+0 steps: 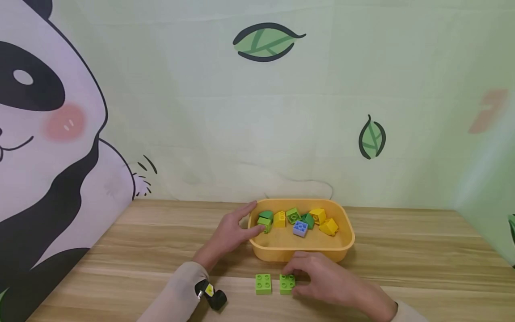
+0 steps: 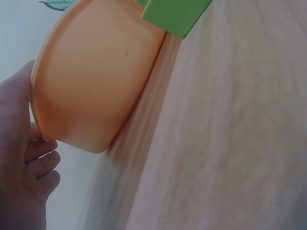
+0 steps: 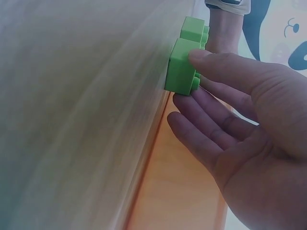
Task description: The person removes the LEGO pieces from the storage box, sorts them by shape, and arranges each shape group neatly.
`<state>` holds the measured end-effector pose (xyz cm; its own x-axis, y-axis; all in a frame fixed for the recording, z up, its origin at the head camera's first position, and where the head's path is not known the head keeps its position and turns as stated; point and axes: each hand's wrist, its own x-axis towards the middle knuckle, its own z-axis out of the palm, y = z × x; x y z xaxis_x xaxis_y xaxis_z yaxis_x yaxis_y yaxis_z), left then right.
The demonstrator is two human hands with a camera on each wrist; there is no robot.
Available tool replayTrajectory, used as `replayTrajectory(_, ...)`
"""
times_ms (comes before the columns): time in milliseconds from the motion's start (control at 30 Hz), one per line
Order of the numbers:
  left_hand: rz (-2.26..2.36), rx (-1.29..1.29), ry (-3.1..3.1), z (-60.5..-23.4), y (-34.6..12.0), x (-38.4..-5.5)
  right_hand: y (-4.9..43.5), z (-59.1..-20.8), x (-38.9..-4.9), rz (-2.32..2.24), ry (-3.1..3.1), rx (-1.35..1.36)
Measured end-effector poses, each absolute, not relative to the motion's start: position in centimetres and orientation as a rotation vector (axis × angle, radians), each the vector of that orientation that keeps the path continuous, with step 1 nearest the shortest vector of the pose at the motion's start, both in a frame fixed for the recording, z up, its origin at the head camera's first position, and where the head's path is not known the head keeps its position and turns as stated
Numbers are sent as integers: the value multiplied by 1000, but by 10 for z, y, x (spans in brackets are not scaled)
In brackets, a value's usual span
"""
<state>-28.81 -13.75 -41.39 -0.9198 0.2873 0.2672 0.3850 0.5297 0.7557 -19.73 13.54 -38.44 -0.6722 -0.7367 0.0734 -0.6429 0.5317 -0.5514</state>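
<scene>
My left hand [image 1: 229,232] holds the left end of a yellow-orange plastic bin [image 1: 273,254], thumb over the rim and the other fingers outside; the left wrist view shows the fingers curled at the bin's wall [image 2: 96,76]. In front of the bin, two light green toy building bricks stand studs up on the table. The right brick [image 1: 286,285] is pinched between the thumb and fingers of my right hand [image 1: 327,279]. A small gap separates it from the left brick [image 1: 263,285]. In the right wrist view, my thumb lies against the near brick [image 3: 180,69].
Inside the bin lie several loose bricks: a blue one [image 1: 300,228], yellow ones such as the one at right [image 1: 329,227], and light and dark green ones. Behind the wooden table [image 1: 132,268] rises a wall cloth [image 1: 193,112] printed with a panda and leaves.
</scene>
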Motion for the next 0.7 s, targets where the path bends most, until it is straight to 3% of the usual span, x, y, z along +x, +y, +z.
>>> replayTrajectory(700,-1362,-618,-2634,-415,-139,-288,134,-380,-196,-821,2593,-1159)
